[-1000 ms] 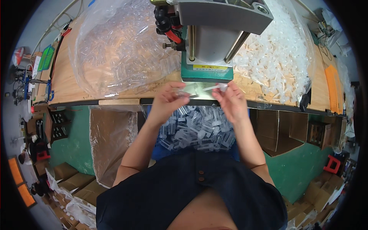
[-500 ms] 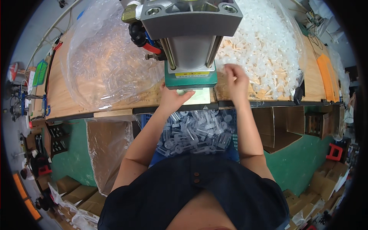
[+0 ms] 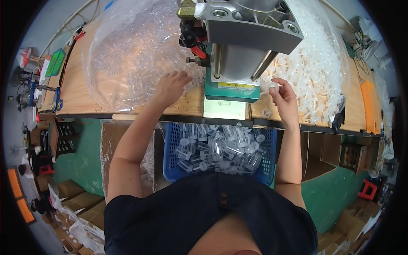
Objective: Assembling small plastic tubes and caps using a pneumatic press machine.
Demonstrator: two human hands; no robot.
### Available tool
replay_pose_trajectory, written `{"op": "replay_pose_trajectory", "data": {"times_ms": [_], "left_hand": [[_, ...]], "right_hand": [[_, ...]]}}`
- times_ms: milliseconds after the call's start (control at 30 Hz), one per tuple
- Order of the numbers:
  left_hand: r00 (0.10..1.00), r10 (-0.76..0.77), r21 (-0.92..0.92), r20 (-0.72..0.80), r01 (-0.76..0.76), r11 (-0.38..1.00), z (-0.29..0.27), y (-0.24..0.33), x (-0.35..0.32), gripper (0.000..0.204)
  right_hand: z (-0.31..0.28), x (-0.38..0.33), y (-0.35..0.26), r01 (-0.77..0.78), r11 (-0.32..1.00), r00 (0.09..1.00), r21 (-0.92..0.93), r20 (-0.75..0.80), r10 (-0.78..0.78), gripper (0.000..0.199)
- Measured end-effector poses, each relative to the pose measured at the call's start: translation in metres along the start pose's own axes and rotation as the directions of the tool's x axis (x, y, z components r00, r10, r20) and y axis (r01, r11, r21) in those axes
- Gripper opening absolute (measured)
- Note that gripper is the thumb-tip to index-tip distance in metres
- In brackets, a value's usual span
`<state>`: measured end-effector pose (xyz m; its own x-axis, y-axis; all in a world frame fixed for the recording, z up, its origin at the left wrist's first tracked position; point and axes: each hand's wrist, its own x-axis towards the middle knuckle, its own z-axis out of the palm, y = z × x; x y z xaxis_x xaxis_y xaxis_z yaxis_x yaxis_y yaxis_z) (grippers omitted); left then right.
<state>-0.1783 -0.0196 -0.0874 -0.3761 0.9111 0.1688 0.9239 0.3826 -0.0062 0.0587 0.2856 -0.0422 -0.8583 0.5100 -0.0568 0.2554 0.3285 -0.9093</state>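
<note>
My left hand (image 3: 171,88) reaches over the near right edge of a heap of clear plastic tubes (image 3: 140,70), its fingers stretched out and nothing visible in them. Between thumb and fingers my right hand (image 3: 285,102) pinches a small white plastic cap (image 3: 274,86), right of the press. Another round white cap (image 3: 266,112) lies on the table just left of that hand. The press (image 3: 238,61), grey metal with a green base, stands between my hands. A pale plate (image 3: 224,109) sticks out under its near side.
White plastic parts (image 3: 316,63) are heaped at the right on a clear sheet. Below the table edge, a blue basket (image 3: 170,163) holds several clear tubes with white caps. Cardboard boxes (image 3: 321,159) stand under the table. An orange tray (image 3: 369,106) lies far right.
My left hand has left the front of the press and moved left to the tubes. The right hand now shows a white cap in its fingers. The view has shifted, moving the press rightward.
</note>
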Motion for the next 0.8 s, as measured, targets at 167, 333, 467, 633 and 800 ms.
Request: {"op": "replay_pose_trajectory", "data": {"times_ms": [167,333,467,633,800], "left_hand": [[0.957,-0.291,-0.575,0.012,0.245,0.78,-0.02,0.057,-0.006,0.04],[0.925,-0.349,-0.92,0.153,0.003,-0.393,-0.021,0.145,-0.021,0.044],[0.944,-0.328,-0.952,0.028,0.125,0.28,-0.033,0.151,-0.005,0.046],[0.948,-0.308,-0.752,-0.078,0.147,0.643,-0.001,0.135,0.007,0.049],[0.91,-0.407,-0.758,-0.079,0.211,0.617,0.016,0.125,0.017,0.049]], "right_hand": [[0.032,-0.035,0.001,-0.133,0.565,0.99,0.814,0.084,0.112,0.035],[0.095,-0.062,-0.001,-0.198,0.212,0.98,0.957,0.195,0.034,0.035],[0.112,-0.063,-0.01,0.166,0.747,0.979,0.643,-0.016,-0.204,0.03],[0.094,-0.057,-0.018,0.335,0.93,0.942,0.153,-0.061,-0.33,0.036],[0.049,-0.065,-0.01,0.171,0.819,0.962,-0.548,-0.086,-0.259,0.019]]}}
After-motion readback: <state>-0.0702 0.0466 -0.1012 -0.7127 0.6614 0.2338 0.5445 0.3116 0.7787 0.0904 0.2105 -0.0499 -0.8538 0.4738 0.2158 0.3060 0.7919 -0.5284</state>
